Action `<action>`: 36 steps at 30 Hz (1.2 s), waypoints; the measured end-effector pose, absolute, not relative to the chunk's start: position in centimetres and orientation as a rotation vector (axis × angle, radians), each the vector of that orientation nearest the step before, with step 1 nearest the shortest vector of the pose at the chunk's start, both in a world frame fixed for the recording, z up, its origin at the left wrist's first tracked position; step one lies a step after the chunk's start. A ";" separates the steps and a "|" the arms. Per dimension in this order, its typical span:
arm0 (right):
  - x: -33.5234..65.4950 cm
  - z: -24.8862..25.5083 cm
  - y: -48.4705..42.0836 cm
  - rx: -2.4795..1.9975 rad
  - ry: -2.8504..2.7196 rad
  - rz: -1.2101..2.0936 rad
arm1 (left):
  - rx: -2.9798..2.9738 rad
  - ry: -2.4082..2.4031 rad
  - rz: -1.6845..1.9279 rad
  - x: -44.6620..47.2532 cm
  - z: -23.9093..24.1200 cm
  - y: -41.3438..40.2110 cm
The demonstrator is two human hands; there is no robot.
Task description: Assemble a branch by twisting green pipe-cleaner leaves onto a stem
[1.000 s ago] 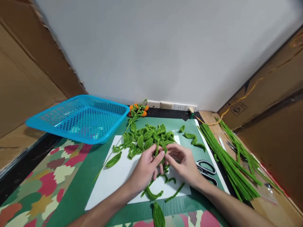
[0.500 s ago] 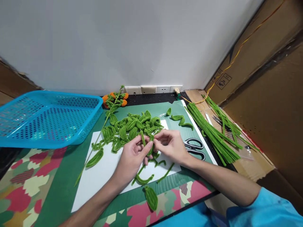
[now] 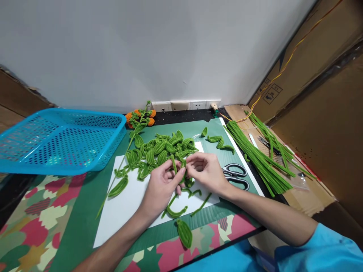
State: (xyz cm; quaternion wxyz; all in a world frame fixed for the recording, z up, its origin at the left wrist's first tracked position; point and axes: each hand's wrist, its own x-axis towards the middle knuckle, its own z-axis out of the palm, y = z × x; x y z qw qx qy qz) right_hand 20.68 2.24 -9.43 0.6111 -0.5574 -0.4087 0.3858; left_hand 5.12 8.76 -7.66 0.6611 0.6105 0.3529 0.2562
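Observation:
Both hands meet over the white paper (image 3: 113,211), in front of a pile of leaves (image 3: 159,148) made from green pipe cleaners. My left hand (image 3: 167,181) is closed on a green pipe cleaner (image 3: 174,163), bent into a loop that shows between the fingers. Its far end stands up past the fingertips. My right hand (image 3: 205,172) pinches the same piece from the right, thumb and forefinger together. Below the hands lie a curved pipe cleaner piece (image 3: 176,214), a straight piece (image 3: 202,204) and a finished-looking leaf (image 3: 184,233).
A blue plastic basket (image 3: 113,149) stands at the left. Behind the pile lies a stem with leaves (image 3: 131,141) beside orange flowers (image 3: 151,121). Black-handled scissors (image 3: 236,170) are right of my right hand. A bundle of green pipe cleaners (image 3: 258,160) lies further right, near cardboard (image 3: 314,124).
The view has shifted slightly, so everything sits a little further right. Both hands keep their hold on the pipe cleaner, with only slight finger movement.

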 end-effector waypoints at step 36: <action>21.2 -8.7 2.0 -1.177 -1.105 0.889 | 1.337 0.811 0.580 4.6 -8.0 9.5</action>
